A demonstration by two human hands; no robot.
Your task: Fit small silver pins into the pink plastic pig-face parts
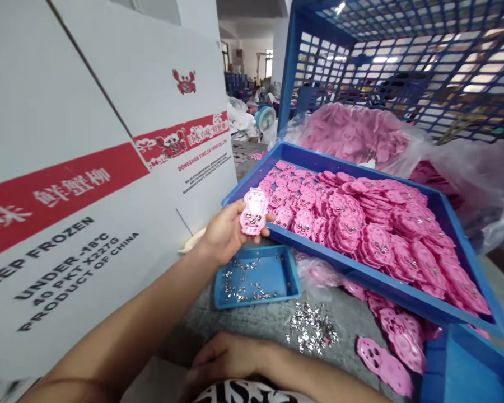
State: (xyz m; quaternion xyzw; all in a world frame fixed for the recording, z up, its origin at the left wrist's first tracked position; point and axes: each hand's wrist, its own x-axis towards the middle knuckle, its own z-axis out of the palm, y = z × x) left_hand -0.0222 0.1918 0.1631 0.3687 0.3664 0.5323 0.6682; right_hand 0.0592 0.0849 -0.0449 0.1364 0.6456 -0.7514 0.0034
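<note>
My left hand [223, 232] is raised and pinches a pink plastic face-shaped piece [254, 211] at the near left corner of a large blue tray [361, 275]. That tray is tilted and filled with many of the same pink pieces [373, 224]. My right hand [224, 357] rests low near my lap with its fingers curled; whatever is in it is hidden. Below my left hand lies a small blue tray [277, 274] with small metal screws [241, 288]. A loose pile of screws [313, 329] lies on the grey table.
A big white carton [88, 168] with red bands stands close on the left. Loose pink pieces [388, 364] lie at the lower right beside a blue bin edge [474, 369]. Behind the tray sit a clear bag of pink parts [348, 131] and a blue mesh crate [403, 56].
</note>
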